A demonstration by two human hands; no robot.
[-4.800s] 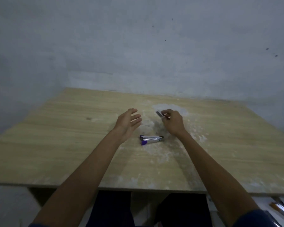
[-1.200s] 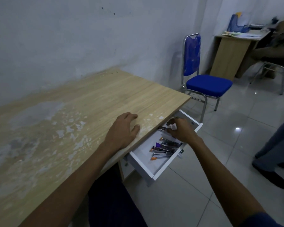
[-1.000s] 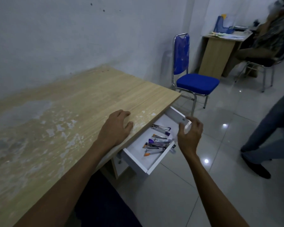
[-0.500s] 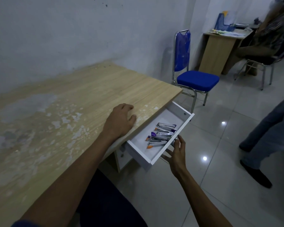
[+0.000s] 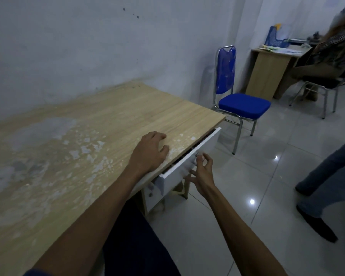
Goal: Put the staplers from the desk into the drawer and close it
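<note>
The white drawer [image 5: 205, 145] under the right end of the wooden desk [image 5: 92, 136] stands pushed almost fully in, with only a narrow dark gap under the desk edge. Its contents, the staplers, are hidden inside. My right hand [image 5: 202, 173] is against the drawer front, fingers spread around its small metal knob [image 5: 198, 154], holding nothing. My left hand [image 5: 150, 151] rests flat, palm down, on the desk top near its front edge, fingers apart. No stapler shows on the desk.
A blue chair [image 5: 235, 96] stands just past the desk's right end. A second desk [image 5: 271, 66] with papers and a seated person are at the far right. Another person's legs [image 5: 327, 176] stand on the tiled floor to my right.
The drawer has gone from wide open with staplers visible to nearly shut. My right hand moved from the drawer's underside to its front by the knob. My left hand stayed on the desk.
</note>
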